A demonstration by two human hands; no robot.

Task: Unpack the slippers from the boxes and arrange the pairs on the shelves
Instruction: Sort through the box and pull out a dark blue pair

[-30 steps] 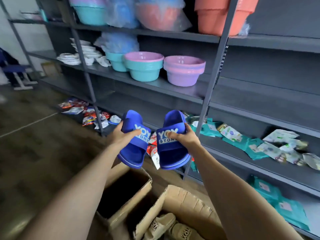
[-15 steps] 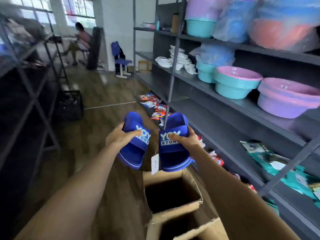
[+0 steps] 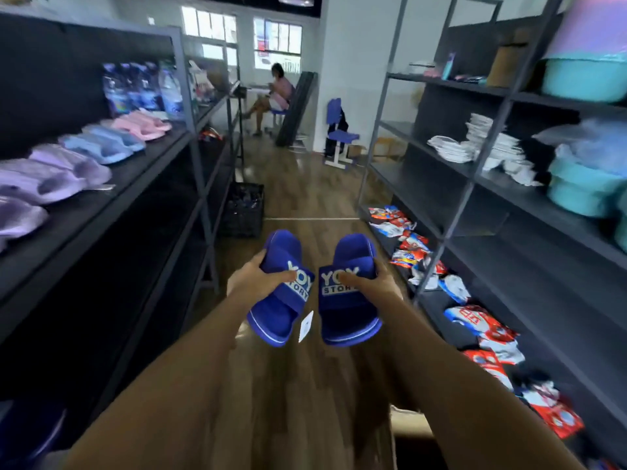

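1. A brown cardboard box (image 3: 409,424) shows only as a corner at the lower edge, below the right forearm. Its contents are not visible.

2. Ahead of it, both arms extend over the wooden aisle floor. The left hand (image 3: 251,281) grasps one dark blue rubber slide slipper (image 3: 278,310) across the strap, thumb on top by the white lettering. The right hand (image 3: 378,283) clasps the second dark blue rubber slide slipper (image 3: 346,313) the same way. The slippers are side by side, just apart, heel ends lowest and nearest the person. Holding one slipper per hand keeps the pair matched and aligned for setting down together. A small white paper tag (image 3: 305,325) hangs in the gap between them.

3. To the left, the dark metal shelf (image 3: 135,171) carries lilac foam slippers (image 3: 57,178), light blue slippers (image 3: 101,147) and pink slippers (image 3: 142,123), grouped by colour. This shelf is judged the destination; the blue pair is unpacked but not yet placed.

4. Further along, a black plastic crate (image 3: 242,213) stands on the floor beside the left rack. On the right, red and white packets (image 3: 488,330) lie on the lowest shelf, with teal plastic basins (image 3: 583,188) higher up.

5. At the far end stand a blue chair (image 3: 339,134) and a seated person (image 3: 274,93).
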